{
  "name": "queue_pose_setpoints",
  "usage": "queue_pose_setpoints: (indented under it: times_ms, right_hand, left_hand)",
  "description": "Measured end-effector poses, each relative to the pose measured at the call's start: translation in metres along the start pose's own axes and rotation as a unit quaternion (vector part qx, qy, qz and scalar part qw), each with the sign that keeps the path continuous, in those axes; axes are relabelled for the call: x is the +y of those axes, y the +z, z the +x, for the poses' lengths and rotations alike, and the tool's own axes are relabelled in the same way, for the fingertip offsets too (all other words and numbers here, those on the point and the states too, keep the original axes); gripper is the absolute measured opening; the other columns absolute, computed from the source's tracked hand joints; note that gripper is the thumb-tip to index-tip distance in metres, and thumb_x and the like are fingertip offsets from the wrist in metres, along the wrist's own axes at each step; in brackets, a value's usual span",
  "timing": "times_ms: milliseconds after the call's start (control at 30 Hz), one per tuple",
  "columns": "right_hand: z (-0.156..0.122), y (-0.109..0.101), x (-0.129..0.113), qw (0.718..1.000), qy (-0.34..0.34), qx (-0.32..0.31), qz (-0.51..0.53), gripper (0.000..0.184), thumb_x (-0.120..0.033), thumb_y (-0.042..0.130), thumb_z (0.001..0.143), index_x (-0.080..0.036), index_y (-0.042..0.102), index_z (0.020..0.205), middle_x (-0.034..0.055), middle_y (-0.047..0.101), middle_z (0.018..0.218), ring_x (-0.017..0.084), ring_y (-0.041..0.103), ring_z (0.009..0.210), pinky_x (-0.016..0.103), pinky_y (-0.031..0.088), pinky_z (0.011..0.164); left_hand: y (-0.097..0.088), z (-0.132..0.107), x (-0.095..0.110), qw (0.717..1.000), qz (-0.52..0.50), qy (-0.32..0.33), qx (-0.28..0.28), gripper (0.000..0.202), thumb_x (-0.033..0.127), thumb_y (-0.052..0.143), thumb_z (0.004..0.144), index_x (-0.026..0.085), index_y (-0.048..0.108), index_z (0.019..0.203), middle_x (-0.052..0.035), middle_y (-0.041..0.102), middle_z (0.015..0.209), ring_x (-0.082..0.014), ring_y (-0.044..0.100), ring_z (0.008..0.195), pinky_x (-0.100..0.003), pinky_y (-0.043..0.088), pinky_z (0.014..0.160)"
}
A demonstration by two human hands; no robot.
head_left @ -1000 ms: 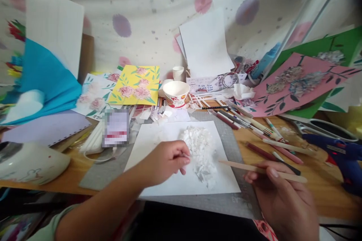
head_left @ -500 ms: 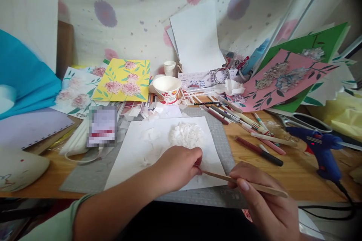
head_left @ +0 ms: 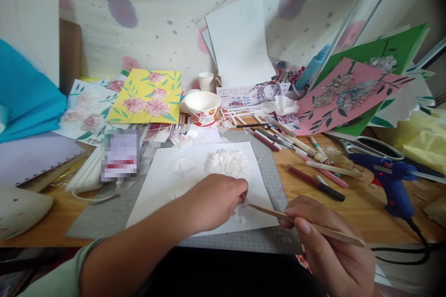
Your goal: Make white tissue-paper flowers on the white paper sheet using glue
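A sheet of white paper lies on a grey cutting mat, with a round cluster of curled white paper pieces on its upper right part. My left hand is just below that cluster, fingers pinched; a small white paper piece shows under its fingertips. In my right hand a slim wooden stick is gripped, its pointed tip close to the left fingertips but apart from them. Faint translucent white pieces lie on the sheet's left half.
A paper bowl stands behind the sheet. Pens and markers are scattered to the right, near a blue glue gun and scissors. A phone with a cable is at left. Flower pictures on yellow card and pink card flank the back.
The stick's tip has drawn back a little from my left fingers, and the white piece at those fingertips now shows more. The whole view has shifted slightly.
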State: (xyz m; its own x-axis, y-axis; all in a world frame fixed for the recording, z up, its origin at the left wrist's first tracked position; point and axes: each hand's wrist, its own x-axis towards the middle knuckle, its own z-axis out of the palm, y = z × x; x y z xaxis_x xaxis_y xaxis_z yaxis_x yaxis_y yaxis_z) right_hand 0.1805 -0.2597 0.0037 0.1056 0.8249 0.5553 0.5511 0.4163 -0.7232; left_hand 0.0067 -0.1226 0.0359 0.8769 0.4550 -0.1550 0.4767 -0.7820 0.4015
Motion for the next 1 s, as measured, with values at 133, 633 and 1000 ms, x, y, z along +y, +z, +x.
queue_pose_setpoints:
  times_ms: [133,633,1000]
  right_hand:
    - [-0.002,-0.003,-0.001,0.999,0.017,0.027,0.011,0.017,-0.020,0.048,0.094,-0.029,0.061,0.098,-0.0008,0.065,0.076,0.015,0.060,0.064,0.026,0.045,0.057]
    - [0.000,0.000,0.001,0.997,0.031,0.055,0.044,0.017,-0.019,0.051,0.093,-0.027,0.066,0.096,-0.0006,0.065,0.072,0.016,0.061,0.060,0.026,0.046,0.055]
    - [-0.003,0.002,0.003,0.996,0.025,0.066,0.061,0.015,-0.020,0.051,0.094,-0.025,0.064,0.099,-0.0012,0.065,0.077,0.013,0.061,0.068,0.023,0.047,0.061]
  left_hand:
    - [-0.003,0.003,-0.006,0.998,-0.057,0.012,0.035,0.015,0.017,0.052,0.088,0.019,0.062,0.077,0.0000,0.062,0.080,-0.0164,0.058,0.078,-0.026,0.041,0.069]
    - [0.005,0.012,-0.007,0.980,-0.197,-0.003,0.040,0.019,0.020,0.057,0.086,0.019,0.075,0.081,-0.0022,0.059,0.082,-0.0169,0.057,0.086,-0.027,0.044,0.079]
    - [0.004,0.005,-0.006,0.917,-0.386,-0.085,0.041,0.004,0.017,0.058,0.076,0.016,0.055,0.074,0.0048,0.051,0.063,-0.0101,0.045,0.059,-0.022,0.035,0.055]
